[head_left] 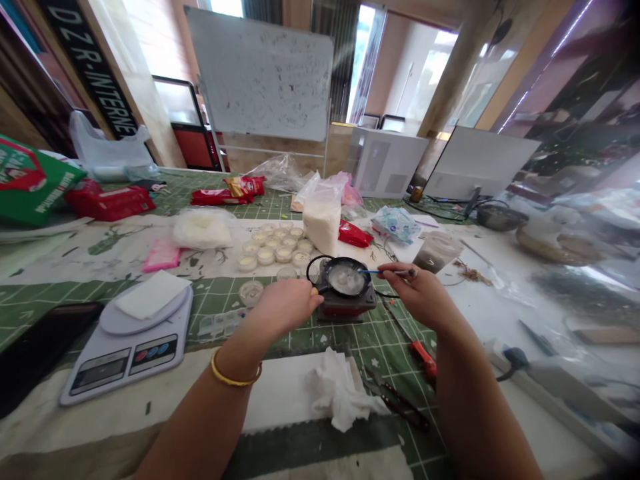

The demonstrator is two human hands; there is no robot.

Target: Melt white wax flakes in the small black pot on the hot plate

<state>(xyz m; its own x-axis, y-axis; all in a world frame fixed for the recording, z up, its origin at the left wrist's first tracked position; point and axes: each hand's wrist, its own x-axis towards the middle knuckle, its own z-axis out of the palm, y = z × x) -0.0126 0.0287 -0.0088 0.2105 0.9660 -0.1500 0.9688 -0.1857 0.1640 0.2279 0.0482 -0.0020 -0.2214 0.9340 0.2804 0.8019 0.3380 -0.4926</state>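
My left hand [287, 303] is closed round the handle of a small black frying pan [369, 285]. The pan rests on a small hot plate [347, 309] with a dark red side, and cloudy, whitish stuff lies in it. Between the fingers of my right hand [417, 288] is a thin stick [373, 271], blue toward the pan; its tip reaches over the pan's contents. Just behind the pan stand several small clear cups [267, 255] with pale yellow filling. One round clear dish [251, 293] sits beside my left hand.
A white kitchen scale [127, 343] is at left, near a black phone [43, 347]. Crumpled tissue [340, 390], pliers [403, 403] and a red-handled tool [424, 360] lie in front. Behind the pan stands a bag of white granules [321, 223]; a power strip [555, 393] lies at right.
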